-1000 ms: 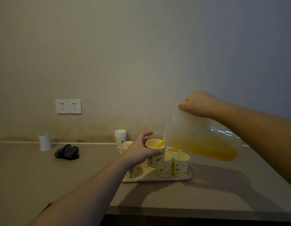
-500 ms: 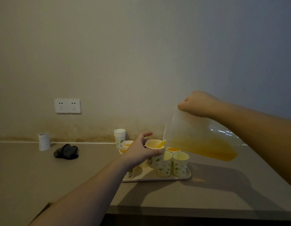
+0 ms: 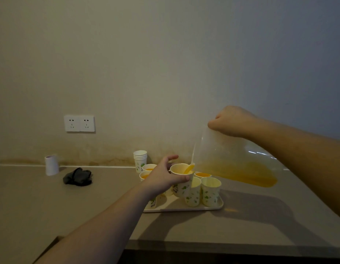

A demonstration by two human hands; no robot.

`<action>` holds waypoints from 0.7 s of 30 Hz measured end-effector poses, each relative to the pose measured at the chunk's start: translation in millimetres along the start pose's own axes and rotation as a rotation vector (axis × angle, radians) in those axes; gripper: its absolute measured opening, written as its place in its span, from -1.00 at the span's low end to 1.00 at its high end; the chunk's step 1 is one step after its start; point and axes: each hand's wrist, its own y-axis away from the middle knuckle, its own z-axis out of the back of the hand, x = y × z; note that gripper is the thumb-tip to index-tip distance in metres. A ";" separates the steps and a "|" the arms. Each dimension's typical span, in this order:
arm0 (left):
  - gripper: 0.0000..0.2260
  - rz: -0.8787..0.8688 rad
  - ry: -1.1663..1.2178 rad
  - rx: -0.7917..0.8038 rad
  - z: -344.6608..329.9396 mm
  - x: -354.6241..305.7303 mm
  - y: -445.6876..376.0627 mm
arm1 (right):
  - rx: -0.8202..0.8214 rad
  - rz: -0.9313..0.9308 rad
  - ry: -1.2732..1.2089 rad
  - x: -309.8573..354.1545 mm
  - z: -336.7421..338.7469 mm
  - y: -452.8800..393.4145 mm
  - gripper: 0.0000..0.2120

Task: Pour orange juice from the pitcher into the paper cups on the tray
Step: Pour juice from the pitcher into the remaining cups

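Note:
My right hand [image 3: 232, 121] grips the clear plastic pitcher [image 3: 228, 159] from above and holds it tilted to the left. Orange juice [image 3: 247, 175] lies along its lower side, and a thin stream runs from the spout into a paper cup [image 3: 181, 180]. My left hand [image 3: 163, 177] holds that cup lifted above the tray [image 3: 213, 207], thumb along its front. Several leaf-patterned paper cups stand on the tray: two empty ones [image 3: 211, 191] at the front right, and cups with juice [image 3: 202, 175] behind. My left forearm hides part of the tray.
A stack of spare paper cups [image 3: 140, 160] stands by the wall behind the tray. A dark crumpled cloth [image 3: 77, 177] and a white cylinder [image 3: 51, 165] lie to the left on the counter. A double wall socket [image 3: 79, 123] is above them. The counter's front edge runs below the tray.
Nothing has moved much. Both hands keep their hold and the juice keeps running into the lifted cup.

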 end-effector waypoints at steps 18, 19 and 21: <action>-0.17 -0.007 -0.003 -0.012 -0.8 4.3 -0.8 | 0.018 0.004 0.024 0.8 -0.6 0.4 -0.67; -0.17 -0.006 -0.004 -0.017 -0.8 4.6 -0.7 | 0.016 0.003 0.019 0.5 -1.3 -0.2 -0.67; -0.17 -0.005 -0.011 -0.020 -0.6 5.7 -0.3 | 0.013 -0.001 0.001 -0.1 -2.1 -0.4 -0.68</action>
